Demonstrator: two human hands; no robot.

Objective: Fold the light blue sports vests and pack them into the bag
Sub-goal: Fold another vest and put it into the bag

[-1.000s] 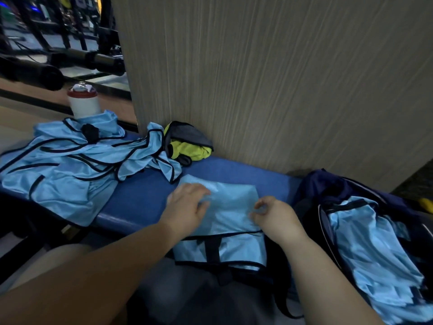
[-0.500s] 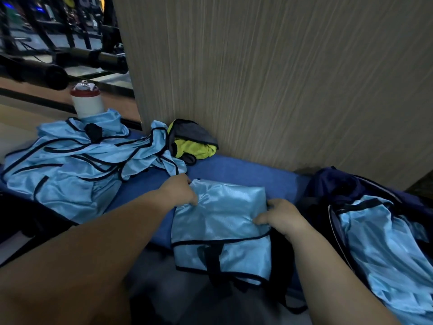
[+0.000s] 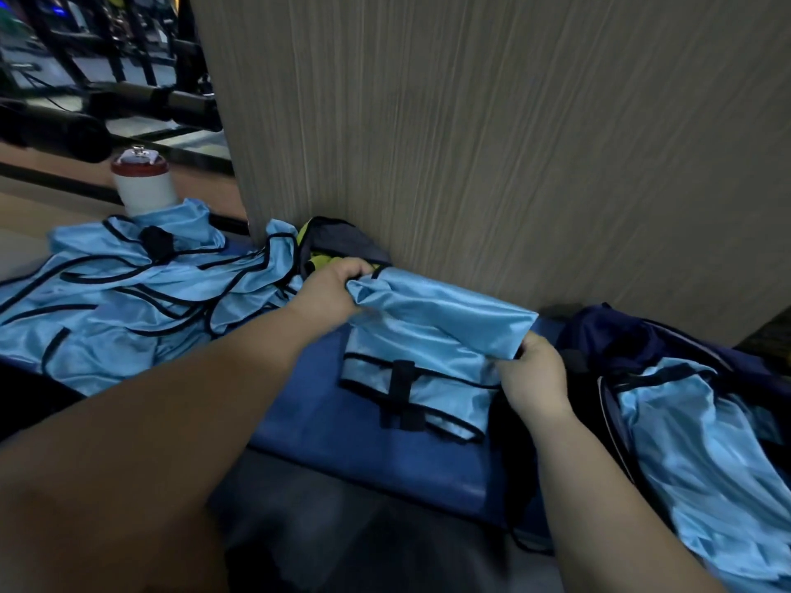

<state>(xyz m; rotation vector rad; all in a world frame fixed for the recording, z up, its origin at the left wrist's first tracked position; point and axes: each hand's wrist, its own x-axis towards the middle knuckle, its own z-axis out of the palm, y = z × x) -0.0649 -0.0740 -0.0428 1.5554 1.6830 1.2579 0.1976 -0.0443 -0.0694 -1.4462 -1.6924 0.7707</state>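
A folded light blue vest (image 3: 432, 331) with black trim is lifted off the blue bench (image 3: 325, 421). My left hand (image 3: 329, 293) grips its upper left corner and my right hand (image 3: 535, 374) grips its right edge; its lower part hangs down with a black strap showing. A heap of unfolded light blue vests (image 3: 128, 306) lies on the bench at the left. At the right stands an open dark navy bag (image 3: 608, 336) with light blue vests (image 3: 706, 455) inside it.
A white bottle with a red cap (image 3: 143, 184) stands behind the heap. A yellow and grey pouch (image 3: 338, 246) rests against the beige wall panel (image 3: 492, 143). Dark gym equipment (image 3: 107, 96) fills the far left.
Both hands shifted from pressing the folded vest flat on the bench to gripping its sides, and have raised its top edge up and toward the wall.
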